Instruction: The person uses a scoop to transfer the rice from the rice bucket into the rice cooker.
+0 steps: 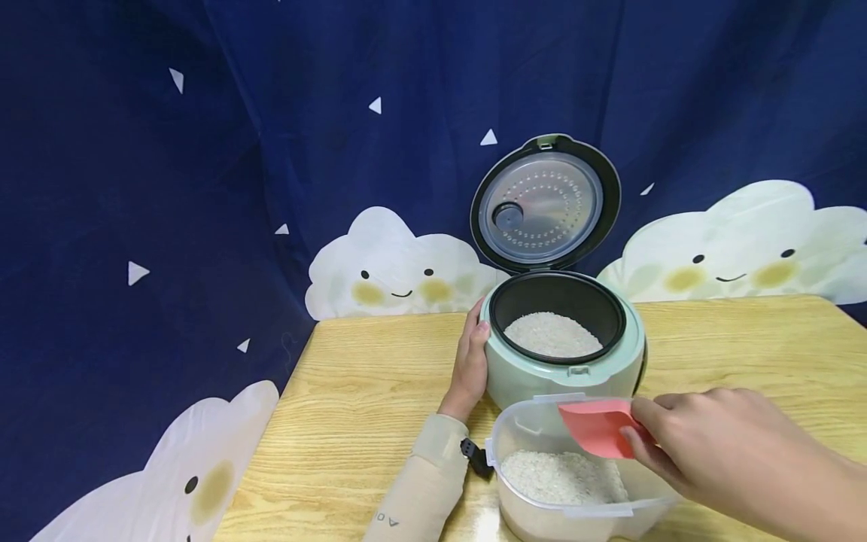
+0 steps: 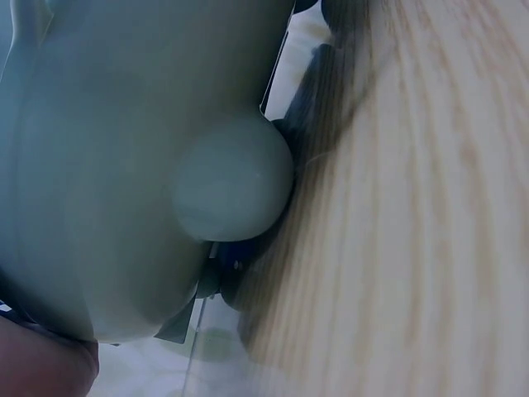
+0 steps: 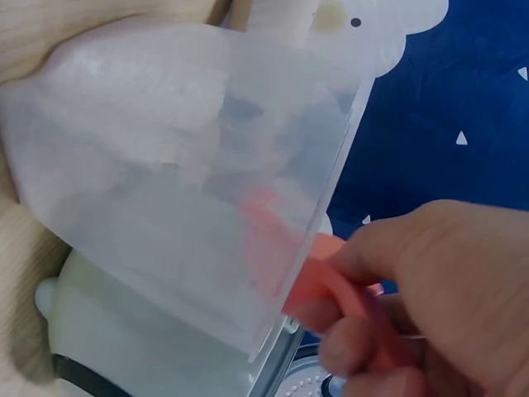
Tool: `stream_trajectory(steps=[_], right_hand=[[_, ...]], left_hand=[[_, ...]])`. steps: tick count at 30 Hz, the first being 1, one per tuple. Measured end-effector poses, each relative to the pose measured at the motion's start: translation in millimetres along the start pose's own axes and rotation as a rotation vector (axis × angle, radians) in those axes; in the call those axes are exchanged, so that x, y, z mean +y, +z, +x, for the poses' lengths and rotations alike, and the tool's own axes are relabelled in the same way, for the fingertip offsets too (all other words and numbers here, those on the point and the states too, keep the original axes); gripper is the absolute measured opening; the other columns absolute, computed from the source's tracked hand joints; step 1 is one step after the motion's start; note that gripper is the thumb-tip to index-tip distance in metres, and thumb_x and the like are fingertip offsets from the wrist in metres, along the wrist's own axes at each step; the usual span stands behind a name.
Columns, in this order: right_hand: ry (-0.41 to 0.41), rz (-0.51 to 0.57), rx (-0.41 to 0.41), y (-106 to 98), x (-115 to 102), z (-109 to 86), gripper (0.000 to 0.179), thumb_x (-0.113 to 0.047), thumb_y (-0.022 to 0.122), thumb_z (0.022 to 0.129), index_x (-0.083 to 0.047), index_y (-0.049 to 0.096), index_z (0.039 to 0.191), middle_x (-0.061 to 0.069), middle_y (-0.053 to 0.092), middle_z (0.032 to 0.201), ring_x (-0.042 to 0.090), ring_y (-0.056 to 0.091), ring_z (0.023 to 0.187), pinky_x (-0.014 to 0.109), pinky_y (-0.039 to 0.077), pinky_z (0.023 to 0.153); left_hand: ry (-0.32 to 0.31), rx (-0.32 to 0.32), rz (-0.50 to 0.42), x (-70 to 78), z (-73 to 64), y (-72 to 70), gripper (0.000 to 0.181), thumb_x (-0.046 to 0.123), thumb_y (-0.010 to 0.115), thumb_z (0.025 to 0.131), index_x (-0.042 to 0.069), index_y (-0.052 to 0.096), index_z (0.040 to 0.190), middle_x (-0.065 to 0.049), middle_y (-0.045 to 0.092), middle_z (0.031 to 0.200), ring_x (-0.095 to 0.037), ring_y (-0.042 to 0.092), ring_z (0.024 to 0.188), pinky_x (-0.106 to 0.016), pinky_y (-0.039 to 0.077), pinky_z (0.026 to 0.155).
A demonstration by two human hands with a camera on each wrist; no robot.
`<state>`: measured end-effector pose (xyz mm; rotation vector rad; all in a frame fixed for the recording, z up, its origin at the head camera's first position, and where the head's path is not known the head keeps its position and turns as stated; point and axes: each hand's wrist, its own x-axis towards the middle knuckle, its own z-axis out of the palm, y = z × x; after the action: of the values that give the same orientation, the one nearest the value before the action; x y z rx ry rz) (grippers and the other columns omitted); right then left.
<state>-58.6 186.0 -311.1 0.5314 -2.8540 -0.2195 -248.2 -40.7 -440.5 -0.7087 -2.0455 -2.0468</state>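
A mint-green rice cooker [image 1: 531, 380] stands with its lid [image 1: 555, 199] raised, and white rice [image 1: 552, 335] lies in its dark inner pot. My left hand [image 1: 470, 369] rests against the cooker's left side, thumb near the rim. The left wrist view shows the cooker's curved wall [image 2: 107, 165] up close. In front of it is a clear plastic container [image 1: 542, 519] with more rice [image 1: 562, 476] inside. My right hand [image 1: 718, 436] grips a pink scoop [image 1: 599, 429] by its handle, its blade partly inside the container's mouth and above the rice. Rice on the blade cannot be made out.
The wooden table [image 1: 366, 391] extends to both sides of the cooker. A dark blue curtain [image 1: 379, 165] with white clouds hangs behind and to the left. A small black device [image 1: 477, 455] is at my left wrist, beside the container.
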Motion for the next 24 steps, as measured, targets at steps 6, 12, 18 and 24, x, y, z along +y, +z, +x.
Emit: stream_trajectory(steps=[6,12,18,24], right_hand=[[-0.024,-0.029,-0.123,-1.8,-5.3,6.7,0.029,-0.04,0.087,0.077,-0.024,0.063,0.078,-0.011,0.054,0.061,0.011,0.038,0.047,0.025,0.036,0.045],[-0.055,-0.064,-0.151,-2.4,-15.0,15.1,0.035,-0.024,0.084,0.077,-0.025,0.052,0.063,-0.011,0.043,0.055,0.014,0.036,0.047,0.03,0.033,0.043],[-0.142,-0.133,-0.14,2.2,-29.4,27.9,0.044,-0.015,0.08,0.072,-0.029,0.043,0.055,-0.012,0.041,0.054,0.014,0.036,0.048,0.033,0.037,0.041],[-0.186,-0.142,-0.078,9.7,-37.5,33.4,0.05,-0.031,0.079,0.082,-0.028,0.04,0.05,-0.013,0.039,0.05,0.013,0.035,0.044,0.033,0.037,0.038]], left_hand=[[0.004,0.003,0.009,-0.3,0.7,-2.7,0.061,0.035,0.031,0.101,0.021,0.035,0.161,-0.003,0.041,0.166,-0.023,0.038,0.153,-0.047,0.027,0.129],[0.005,0.005,0.01,1.5,1.3,-5.0,0.061,0.034,0.03,0.102,0.021,0.035,0.161,-0.003,0.041,0.166,-0.024,0.039,0.153,-0.046,0.027,0.129],[0.024,0.01,-0.017,3.8,3.1,-5.1,0.06,0.034,0.031,0.102,0.02,0.036,0.16,-0.005,0.042,0.165,-0.025,0.04,0.152,-0.045,0.028,0.129],[0.015,0.002,-0.024,5.8,3.9,-3.1,0.061,0.035,0.031,0.101,0.02,0.035,0.16,-0.004,0.041,0.165,-0.024,0.039,0.152,-0.046,0.027,0.129]])
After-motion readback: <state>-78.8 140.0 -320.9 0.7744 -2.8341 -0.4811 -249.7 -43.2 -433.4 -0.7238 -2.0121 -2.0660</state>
